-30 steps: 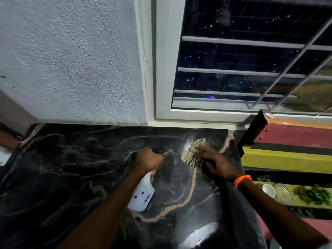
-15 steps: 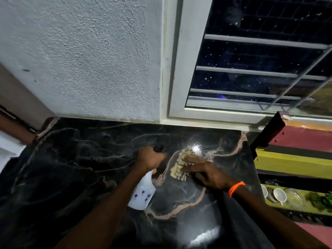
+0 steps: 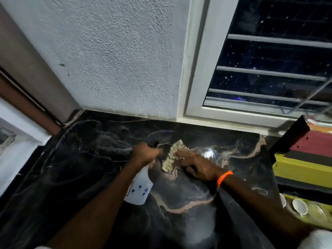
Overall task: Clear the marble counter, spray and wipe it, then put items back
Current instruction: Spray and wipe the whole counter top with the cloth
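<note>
Since the moment before, the cloth [image 3: 172, 156] and the right hand [image 3: 197, 165] on it had slid leftward across the counter [image 3: 80, 168], away from the window [image 3: 269, 69] side and closer to the spray bottle [image 3: 139, 187]. That hand lay flat over the pale, ribbed cloth, fingers spread and pressing it onto the dark marble; an orange band [image 3: 224, 177] circled the wrist. The left hand [image 3: 145, 154] was curled round the neck of the white bottle, nozzle forward, just beside the cloth. No items stood on the visible marble, so clearing looked done, and a wet sheen near the cloth suggested spraying had happened. Wiping seemed partway, with the left stretch likely untouched. Cups [image 3: 299, 207] waited on the yellow ledge [image 3: 301, 169] to the right; putting things back remained.
</note>
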